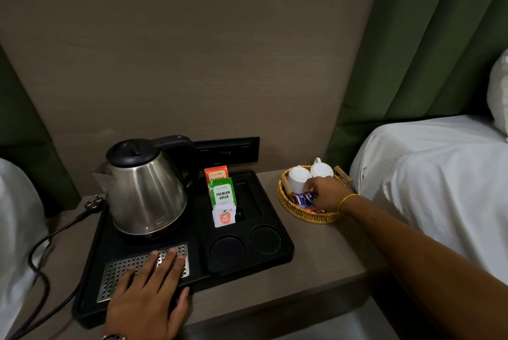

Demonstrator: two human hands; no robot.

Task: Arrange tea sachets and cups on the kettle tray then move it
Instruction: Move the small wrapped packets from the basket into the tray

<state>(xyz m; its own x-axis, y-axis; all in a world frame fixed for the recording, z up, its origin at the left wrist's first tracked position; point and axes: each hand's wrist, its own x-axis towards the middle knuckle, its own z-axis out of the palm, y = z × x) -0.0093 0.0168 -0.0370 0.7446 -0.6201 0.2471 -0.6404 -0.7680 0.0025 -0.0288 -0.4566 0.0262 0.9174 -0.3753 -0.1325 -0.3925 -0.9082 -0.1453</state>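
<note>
While my left hand (148,290) lies flat with its fingers spread on the metal grille (123,271) at the near edge of the black tray (277,254), my right hand (325,195) reaches into the woven basket (308,216) on the right, fingers curled down among small packets (302,199); I cannot tell what they pinch. Two white cups (299,178) sit upside down in the far part of the basket. On the tray stand the kettle (145,188), an orange sachet (216,174), a green sachet (222,192) and a white sachet (224,215), and both round cup spots (227,246) are bare.
</note>
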